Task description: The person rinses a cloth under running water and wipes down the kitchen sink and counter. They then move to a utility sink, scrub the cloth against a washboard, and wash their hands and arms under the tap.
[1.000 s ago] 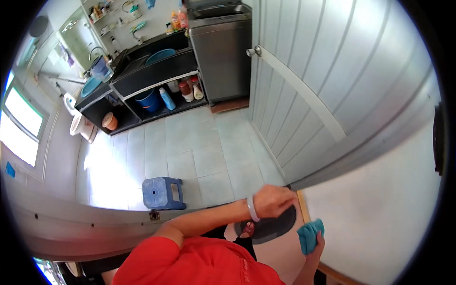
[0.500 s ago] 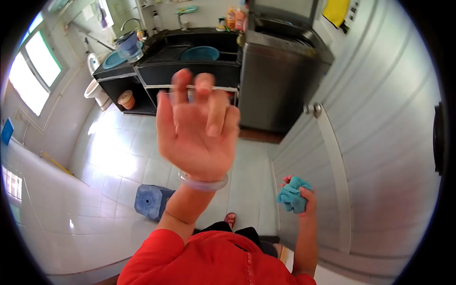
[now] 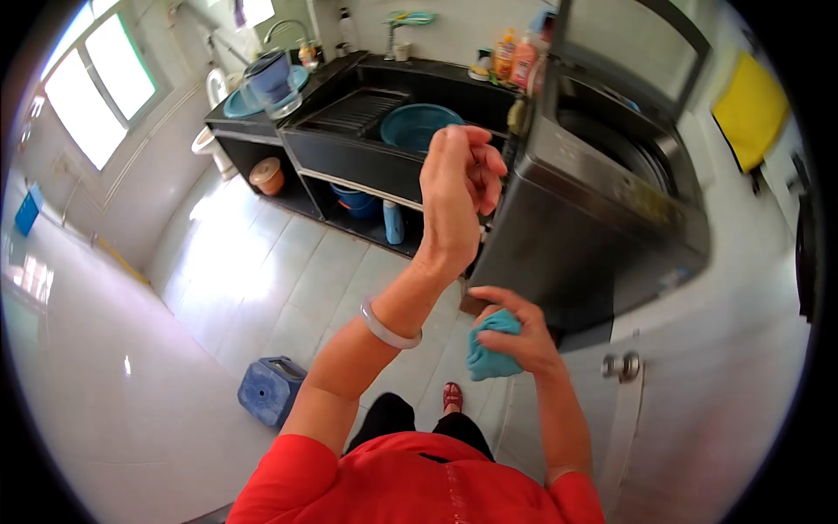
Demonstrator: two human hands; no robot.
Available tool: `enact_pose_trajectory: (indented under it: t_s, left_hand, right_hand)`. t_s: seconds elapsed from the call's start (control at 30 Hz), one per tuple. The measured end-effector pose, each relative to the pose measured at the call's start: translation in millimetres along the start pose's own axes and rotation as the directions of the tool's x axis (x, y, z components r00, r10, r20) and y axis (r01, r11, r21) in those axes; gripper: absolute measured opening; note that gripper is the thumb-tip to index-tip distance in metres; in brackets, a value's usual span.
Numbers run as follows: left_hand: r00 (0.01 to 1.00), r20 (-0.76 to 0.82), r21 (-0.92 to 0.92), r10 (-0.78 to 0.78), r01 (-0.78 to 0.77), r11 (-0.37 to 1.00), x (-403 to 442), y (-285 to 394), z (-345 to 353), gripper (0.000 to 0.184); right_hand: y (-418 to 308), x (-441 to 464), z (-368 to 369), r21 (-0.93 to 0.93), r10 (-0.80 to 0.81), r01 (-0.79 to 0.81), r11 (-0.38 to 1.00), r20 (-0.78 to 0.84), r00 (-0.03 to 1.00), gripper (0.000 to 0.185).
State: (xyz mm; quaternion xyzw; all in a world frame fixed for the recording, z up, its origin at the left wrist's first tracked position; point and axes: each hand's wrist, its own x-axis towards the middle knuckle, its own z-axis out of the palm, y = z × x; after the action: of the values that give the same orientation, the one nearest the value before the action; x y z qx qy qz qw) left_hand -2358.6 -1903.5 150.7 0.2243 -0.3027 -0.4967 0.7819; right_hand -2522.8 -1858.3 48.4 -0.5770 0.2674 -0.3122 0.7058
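Observation:
My left hand [image 3: 456,196] is raised in front of the black sink counter [image 3: 358,175], its fingers loosely curled and apart, with nothing seen in it. A pale bangle [image 3: 388,328] circles that wrist. Lower and to the right, my right hand [image 3: 522,330] grips a crumpled teal cloth [image 3: 494,346] between thumb and fingers. Beyond my left hand, a round teal basin [image 3: 419,125] sits in the sink. The cloth is clear of every surface.
A grey washing machine [image 3: 602,183] with its lid up stands right of the sink. The door knob [image 3: 621,367] is at lower right. A blue stool [image 3: 270,390] stands on the tiled floor at left. Bottles [image 3: 515,61] line the sink's back ledge.
The view has moved toward the sink and washing machine. My left hand has turned sideways from palm-up view. My right hand, still holding the cloth, has come inward, nearer my left arm.

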Motion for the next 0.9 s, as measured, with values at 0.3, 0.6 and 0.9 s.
enact_pose_trajectory:
  t_s: [0.3,0.6,0.9]
  left_hand:
    - [0.956,-0.023,0.391,0.294,-0.262,0.882,165.9,20.7,-135.2,0.032]
    - [0.962,-0.069,0.441,0.265,-0.209,0.873,316.1,94.8,-261.9,0.026]
    - [0.924,-0.222,0.449,0.311,-0.186,0.874,442.1,117.1,-334.0,0.025]
  right_hand:
    - [10.9,265.9,57.6,-0.149,0.205,-0.148,0.978,0.521,0.829,0.051]
    - [54.6,487.8,138.3,-0.076,0.118,-0.090,0.993,0.675,0.728,0.072]
    - [65.5,629.2,154.1,-0.038,0.151,-0.189,0.981,0.756,0.637,0.060]
